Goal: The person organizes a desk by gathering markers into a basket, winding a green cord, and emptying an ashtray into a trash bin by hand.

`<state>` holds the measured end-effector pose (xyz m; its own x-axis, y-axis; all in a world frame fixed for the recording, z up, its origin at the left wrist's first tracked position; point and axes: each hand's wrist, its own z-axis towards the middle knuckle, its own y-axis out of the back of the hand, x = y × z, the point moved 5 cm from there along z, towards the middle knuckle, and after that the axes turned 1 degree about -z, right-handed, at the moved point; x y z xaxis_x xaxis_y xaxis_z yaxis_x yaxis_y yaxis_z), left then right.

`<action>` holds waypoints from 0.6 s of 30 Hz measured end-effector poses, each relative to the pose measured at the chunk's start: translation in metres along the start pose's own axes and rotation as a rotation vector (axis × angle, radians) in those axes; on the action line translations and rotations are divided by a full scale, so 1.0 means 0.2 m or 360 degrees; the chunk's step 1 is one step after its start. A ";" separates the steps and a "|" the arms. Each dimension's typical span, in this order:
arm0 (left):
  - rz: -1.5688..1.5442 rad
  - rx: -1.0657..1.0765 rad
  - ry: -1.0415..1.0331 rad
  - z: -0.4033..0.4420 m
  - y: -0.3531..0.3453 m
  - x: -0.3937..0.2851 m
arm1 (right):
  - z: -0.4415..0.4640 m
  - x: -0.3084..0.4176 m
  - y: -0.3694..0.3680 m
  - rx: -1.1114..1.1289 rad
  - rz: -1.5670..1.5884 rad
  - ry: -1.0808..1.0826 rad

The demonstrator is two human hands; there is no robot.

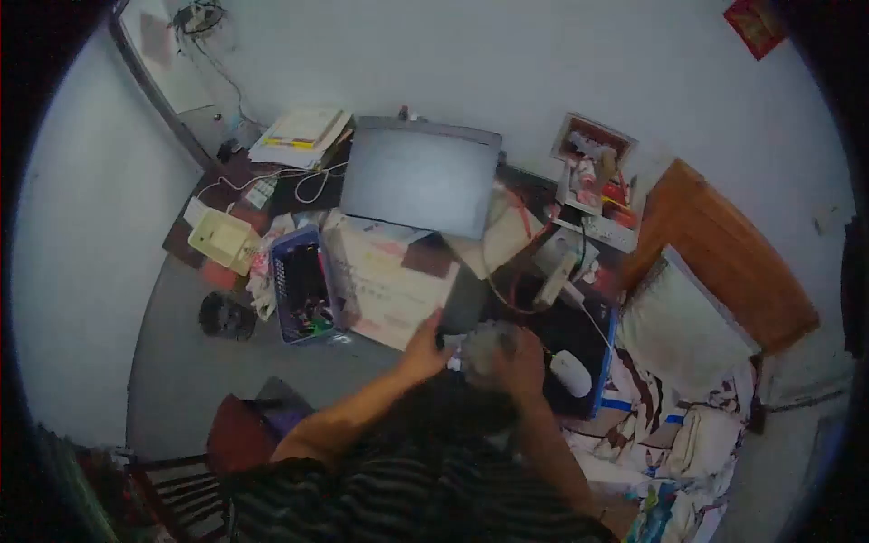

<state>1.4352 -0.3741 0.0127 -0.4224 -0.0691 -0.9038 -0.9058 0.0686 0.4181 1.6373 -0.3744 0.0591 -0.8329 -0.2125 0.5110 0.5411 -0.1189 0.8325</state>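
Note:
Close to my body, both hands meet over the near edge of the desk. My right hand (523, 364) curls around the side of a greyish, rounded, see-through-looking object (484, 351); its exact kind is too blurred to tell. On that object's left side is my left hand (422, 353), fingers bent inward at a small white and dark piece (453, 351) that I cannot make out. A white computer mouse (571, 373) lies on a dark mat just right of my right hand.
A blue basket of small items (304, 285) stands left of a large printed box (389, 281). Behind are a grey screen-like panel (421, 176) and stacked papers (303, 136). Farther left sit a yellow basket (222, 242) and a dark cup (226, 315). A bed with a pillow (688, 330) adjoins the right.

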 end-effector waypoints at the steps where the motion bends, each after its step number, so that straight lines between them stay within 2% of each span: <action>1: 0.0134 -0.0118 -0.0138 -0.01 0.13 -0.10 | 0.05 0.06 -0.02 0.0025 0.0129 0.0027; 5: 0.0671 -0.0697 -0.0457 -0.01 0.69 -0.13 | 0.17 0.38 -0.13 0.0256 0.0454 -0.0023; 8: 0.0969 -0.1083 -0.0351 -0.06 1.16 -0.01 | 0.24 0.58 -0.40 0.0460 0.0899 -0.0177; 11: 0.1124 -0.1106 -0.0119 -0.11 1.45 0.29 | 0.34 0.82 -0.69 0.0532 0.0863 -0.0171; 12: 0.1088 -0.1067 -0.0137 -0.12 1.50 0.37 | 0.37 0.91 -0.77 0.0534 0.0856 -0.0193; 14: 0.1011 -0.0988 -0.0155 -0.16 1.56 0.52 | 0.42 1.05 -1.02 0.0663 0.0871 -0.0022; 15: 0.0794 -0.0853 -0.0001 -0.16 1.59 0.58 | 0.42 1.12 -1.11 0.0736 0.0880 0.0056; 17: 0.0357 -0.0573 0.0302 -0.16 1.58 0.67 | 0.45 1.32 -1.14 0.0771 0.0634 0.0002; 18: 0.0398 -0.0553 0.0272 -0.15 1.58 0.70 | 0.45 1.38 -1.15 0.0779 0.0509 -0.0022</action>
<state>1.0897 -0.3925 0.0211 -0.6025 -0.2582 -0.7552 -0.7202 -0.2319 0.6538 1.2728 -0.3178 0.0290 -0.6404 -0.1507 0.7531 0.6519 0.4118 0.6367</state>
